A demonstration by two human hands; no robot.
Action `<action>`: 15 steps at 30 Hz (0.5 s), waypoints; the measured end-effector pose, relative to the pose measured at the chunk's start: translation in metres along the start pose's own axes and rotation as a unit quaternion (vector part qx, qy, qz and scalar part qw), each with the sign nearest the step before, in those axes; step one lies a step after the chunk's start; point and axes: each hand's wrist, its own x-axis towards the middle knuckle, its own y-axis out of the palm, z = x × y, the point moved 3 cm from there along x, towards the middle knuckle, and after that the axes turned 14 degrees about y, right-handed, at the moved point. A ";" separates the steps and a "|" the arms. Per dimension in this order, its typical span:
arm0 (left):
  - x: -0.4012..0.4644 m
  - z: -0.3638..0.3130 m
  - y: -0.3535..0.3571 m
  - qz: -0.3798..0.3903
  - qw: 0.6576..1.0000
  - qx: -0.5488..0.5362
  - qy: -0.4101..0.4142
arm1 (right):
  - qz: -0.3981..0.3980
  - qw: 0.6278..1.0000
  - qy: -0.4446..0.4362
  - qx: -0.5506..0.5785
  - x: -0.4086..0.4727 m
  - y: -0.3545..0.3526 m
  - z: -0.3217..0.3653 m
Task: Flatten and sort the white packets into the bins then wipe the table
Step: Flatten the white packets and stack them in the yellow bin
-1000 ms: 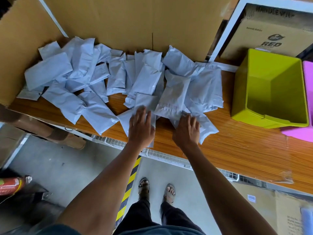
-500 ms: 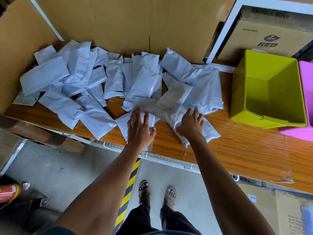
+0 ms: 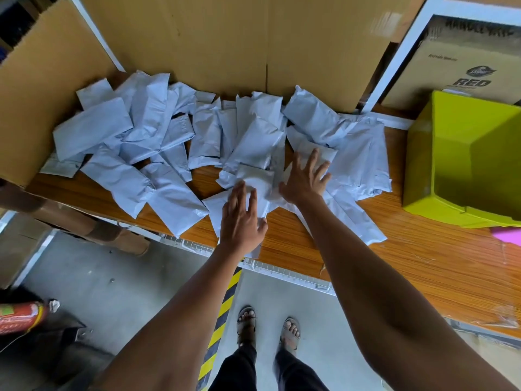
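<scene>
Both hands are pressing flat, fingers spread: the left hand [image 3: 242, 218] on a crumpled white plastic packet [image 3: 255, 182] lying lengthwise toward the wooden desk's [image 3: 423, 263] front edge, while the right hand [image 3: 306, 180] has moved farther back since earlier.

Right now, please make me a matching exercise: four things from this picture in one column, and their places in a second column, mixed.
Things:
1. left hand
2. right hand
3. lime-green bin
4. yellow-black floor stripe

Places:
A. at the right end of the wooden table
B. flat on a white packet at the near table edge
C. on the floor, beside the person's feet
D. spread on the packets further in, near the middle of the pile

Pairs: 1-B, 2-D, 3-A, 4-C
</scene>
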 end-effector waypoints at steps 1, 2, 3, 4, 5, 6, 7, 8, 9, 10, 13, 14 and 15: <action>0.000 0.001 0.000 0.001 1.000 0.001 0.002 | 0.002 1.000 -0.006 -0.010 -0.001 0.003 -0.003; 0.001 0.003 -0.001 0.002 1.000 0.003 0.003 | 0.000 1.000 -0.012 -0.018 -0.002 0.005 -0.006; 0.001 0.003 -0.001 0.003 1.000 0.005 0.004 | -0.002 1.000 -0.017 -0.021 -0.003 0.007 -0.011; 0.002 0.004 -0.002 0.004 1.000 0.007 0.004 | -0.004 1.000 -0.020 -0.018 -0.004 0.008 -0.016; 0.003 0.004 -0.002 0.006 1.000 0.010 0.003 | -0.007 1.000 -0.021 -0.015 -0.006 0.009 -0.020; 0.004 0.004 -0.002 0.006 1.000 0.012 0.002 | -0.013 1.000 -0.020 -0.012 -0.008 0.010 -0.025; 0.005 0.003 -0.002 0.005 1.000 0.014 0.001 | -0.027 0.999 -0.018 -0.009 -0.009 0.010 -0.028; 0.006 0.003 -0.002 0.002 1.000 0.015 0.001 | -0.045 0.999 -0.020 -0.006 -0.011 0.010 -0.029; 0.008 0.002 -0.002 -0.001 1.000 0.016 0.004 | -0.064 0.998 -0.024 -0.007 -0.011 0.011 -0.030; 0.011 0.002 -0.001 -0.005 1.000 0.019 0.009 | -0.080 0.996 -0.032 -0.012 -0.011 0.011 -0.030; 0.017 0.005 0.002 -0.009 0.999 0.031 0.026 | -0.100 0.992 -0.060 -0.042 0.001 0.016 -0.024; 0.019 0.006 0.004 -0.007 0.999 0.034 0.026 | -0.097 0.992 -0.057 -0.049 0.007 0.019 -0.023; 0.020 0.007 0.005 -0.008 0.999 0.037 0.024 | -0.094 0.993 -0.051 -0.052 0.012 0.023 -0.023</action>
